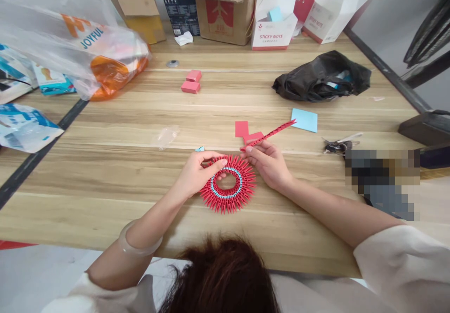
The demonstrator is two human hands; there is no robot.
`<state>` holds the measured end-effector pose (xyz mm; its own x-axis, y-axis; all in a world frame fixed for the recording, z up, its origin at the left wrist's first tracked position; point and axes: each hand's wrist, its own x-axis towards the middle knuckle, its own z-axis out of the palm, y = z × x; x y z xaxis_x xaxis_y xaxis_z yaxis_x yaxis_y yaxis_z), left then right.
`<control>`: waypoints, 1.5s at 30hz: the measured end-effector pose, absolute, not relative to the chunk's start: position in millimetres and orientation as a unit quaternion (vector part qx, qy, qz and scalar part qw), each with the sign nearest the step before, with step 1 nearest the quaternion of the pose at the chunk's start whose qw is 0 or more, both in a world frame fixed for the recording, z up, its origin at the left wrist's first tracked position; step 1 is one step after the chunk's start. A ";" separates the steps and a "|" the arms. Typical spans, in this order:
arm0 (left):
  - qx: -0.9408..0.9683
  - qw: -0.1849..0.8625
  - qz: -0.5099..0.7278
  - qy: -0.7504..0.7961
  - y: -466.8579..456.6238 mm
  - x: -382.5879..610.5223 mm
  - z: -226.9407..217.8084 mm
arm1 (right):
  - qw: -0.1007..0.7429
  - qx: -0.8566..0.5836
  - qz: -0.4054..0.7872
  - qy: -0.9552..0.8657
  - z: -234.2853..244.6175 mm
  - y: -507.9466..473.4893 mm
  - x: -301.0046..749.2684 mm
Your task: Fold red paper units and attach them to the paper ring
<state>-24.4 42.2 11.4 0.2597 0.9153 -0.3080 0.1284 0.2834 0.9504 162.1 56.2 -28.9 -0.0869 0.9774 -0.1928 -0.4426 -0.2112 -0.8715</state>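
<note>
My left hand [204, 171] grips the upper left rim of a ring of folded paper pieces [228, 203], thumb on top and fingers partly hidden beneath. The ring is red and spiky, with a light blue band around its open centre. In my right hand [270, 164], pinched between thumb and fingers, is a long stack of red folded paper pieces [276, 131] slanting up to the right. The stack's lower end is close to the ring's upper right edge. Red paper squares [241, 128] lie just beyond, partly covered by the stack.
A blue sticky note pad [304, 120] and a black plastic bag [323, 77] lie to the right. Two red paper blocks [191, 87] sit further back. Cardboard boxes [225, 15] and a sticky note box [270, 36] line the back edge; a plastic bag [116, 64] fills the left.
</note>
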 end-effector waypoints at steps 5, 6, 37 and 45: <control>0.516 0.605 0.323 0.513 42.1 -23.5 13.0 | 0.533 -0.399 0.668 -0.332 -28.5 55.6 162.3; 0.517 0.604 0.323 0.513 42.0 -23.1 13.4 | 0.530 -0.399 0.668 -0.338 -28.5 55.4 162.4; 0.607 0.592 0.215 0.485 41.8 -28.5 10.4 | 0.437 -0.348 0.724 -0.405 -29.4 52.4 165.3; 0.606 0.589 0.209 0.491 42.4 -29.1 10.7 | 0.441 -0.343 0.701 -0.444 -29.5 51.8 165.4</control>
